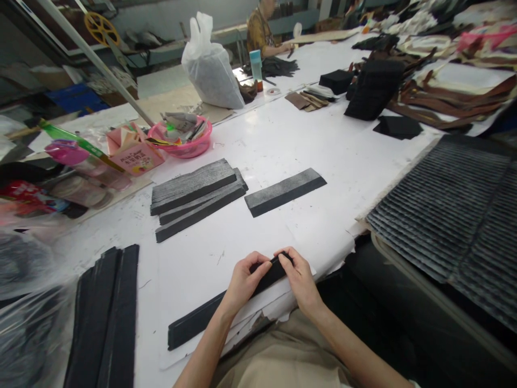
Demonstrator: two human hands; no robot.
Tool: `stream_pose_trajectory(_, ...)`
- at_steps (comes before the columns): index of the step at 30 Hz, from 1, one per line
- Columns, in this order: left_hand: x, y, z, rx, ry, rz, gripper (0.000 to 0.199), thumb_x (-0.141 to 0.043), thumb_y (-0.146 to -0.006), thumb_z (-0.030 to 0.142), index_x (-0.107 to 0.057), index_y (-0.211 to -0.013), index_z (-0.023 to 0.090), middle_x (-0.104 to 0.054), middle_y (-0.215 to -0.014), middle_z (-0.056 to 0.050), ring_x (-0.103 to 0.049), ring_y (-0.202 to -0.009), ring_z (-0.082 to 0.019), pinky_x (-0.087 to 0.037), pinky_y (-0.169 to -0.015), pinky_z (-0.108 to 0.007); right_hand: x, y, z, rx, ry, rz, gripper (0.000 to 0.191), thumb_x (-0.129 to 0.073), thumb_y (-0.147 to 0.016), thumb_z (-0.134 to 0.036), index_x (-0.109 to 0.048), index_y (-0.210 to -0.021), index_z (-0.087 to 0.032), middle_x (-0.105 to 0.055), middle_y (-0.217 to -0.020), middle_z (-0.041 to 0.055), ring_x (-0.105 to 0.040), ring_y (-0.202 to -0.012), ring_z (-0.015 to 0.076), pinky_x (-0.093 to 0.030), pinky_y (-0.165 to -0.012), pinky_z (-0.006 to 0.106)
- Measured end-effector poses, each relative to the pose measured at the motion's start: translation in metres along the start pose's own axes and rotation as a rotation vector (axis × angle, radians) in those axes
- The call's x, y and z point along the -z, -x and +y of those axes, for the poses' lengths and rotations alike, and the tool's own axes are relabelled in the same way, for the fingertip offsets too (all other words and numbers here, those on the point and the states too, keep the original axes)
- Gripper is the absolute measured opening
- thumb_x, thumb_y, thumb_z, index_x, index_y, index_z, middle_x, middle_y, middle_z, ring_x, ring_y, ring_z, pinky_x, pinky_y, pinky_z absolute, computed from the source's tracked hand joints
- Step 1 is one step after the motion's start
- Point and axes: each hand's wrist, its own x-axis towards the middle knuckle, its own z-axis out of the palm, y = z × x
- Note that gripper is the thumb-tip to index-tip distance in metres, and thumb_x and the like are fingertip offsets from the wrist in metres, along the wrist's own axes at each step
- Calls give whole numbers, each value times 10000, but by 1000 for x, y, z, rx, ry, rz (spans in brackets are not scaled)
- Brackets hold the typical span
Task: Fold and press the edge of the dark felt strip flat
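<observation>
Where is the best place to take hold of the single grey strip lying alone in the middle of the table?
Probably at the near-left end of the single grey strip, pinching across its narrow width from above. It lies flat, long and thin, apart from the stack of strips.

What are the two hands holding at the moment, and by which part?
Both the left hand and right hand pinch the far end of a long black strip.

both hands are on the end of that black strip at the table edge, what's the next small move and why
Probably lift the black strip and carry it toward the stack of strips. Left hand and right hand both pinch its far end, while the rest lies flat on the white table, apart from the stack.
</observation>
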Motion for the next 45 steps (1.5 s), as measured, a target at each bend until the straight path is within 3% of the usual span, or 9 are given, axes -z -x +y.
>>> stream_pose_trajectory(9, -9, 0, 3, -9, 70, 47, 156, -601, -817, 302, -583, -770, 155, -527, -685, 24, -458, -647, -107, -354, -605, -218, -5, 0, -1, -15, -46, 26, 188, -467, -875, -356, -570, -829, -206, -564, -791, -16, -506, -788, 162, -390, -709, 251)
stream_pose_trajectory(14, -9, -2, 0, 15, 56, 45, 165, -670, -765, 304, -596, -770, 157, -574, -731, 12, -498, -686, -119, -388, -646, -224, -7, -2, 2, -45, -89, 33, 191, -466, -869, -364, -546, -794, -207, -537, -762, -18, -493, -774, 160, -396, -699, 249)
stream_pose_trajectory(21, -8, -3, 2, 21, 93, 48, 244, -596, -832, 386, -628, -814, 145, -621, -764, -19, -535, -703, -134, -418, -661, -238, -2, -2, 6, -69, -113, -14, 218, -523, -844, -410, -567, -890, -202, -580, -855, 11, -519, -814, 177, -427, -720, 269)
stream_pose_trajectory(25, -8, -3, 1, 22, 94, 67, 232, -601, -828, 376, -626, -806, 147, -625, -756, -16, -548, -700, -135, -428, -661, -238, 0, -1, 10, -78, -75, -27, 199, -577, -804, -391, -545, -843, -198, -541, -773, -8, -498, -748, 166, -421, -672, 264)
stream_pose_trajectory(29, -6, 0, 2, 3, 58, 29, 149, -629, -800, 287, -635, -865, 153, -636, -799, -19, -567, -746, -141, -441, -704, -246, -1, 0, 10, -93, -119, -7, 189, -542, -824, -387, -518, -800, -201, -504, -737, -20, -466, -714, 153, -401, -633, 250)
stream_pose_trajectory(34, -1, 10, 5, 35, -33, -15, 210, -632, -778, 236, -612, -976, 170, -662, -854, -27, -595, -787, -164, -448, -734, -270, -1, 0, 8, -128, -164, 29, 178, -511, -828, -381, -511, -815, -203, -525, -760, -8, -476, -738, 160, -412, -656, 255)
stream_pose_trajectory(41, 2, 14, 7, 41, -49, -7, 130, -614, -795, 266, -625, -878, 167, -648, -811, -13, -562, -752, -157, -422, -691, -251, 1, -4, 9, -144, -49, -33, 170, -586, -768, -355, -544, -808, -195, -526, -717, -18, -485, -695, 156, -413, -614, 250)
stream_pose_trajectory(45, 0, 13, 6, 58, -41, 29, 206, -554, -847, 346, -638, -827, 159, -628, -748, -4, -530, -684, -136, -396, -627, -231, 0, -5, 12, -118, -11, -59, 154, -562, -783, -346, -541, -759, -195, -508, -681, -32, -461, -653, 141, -387, -581, 245)
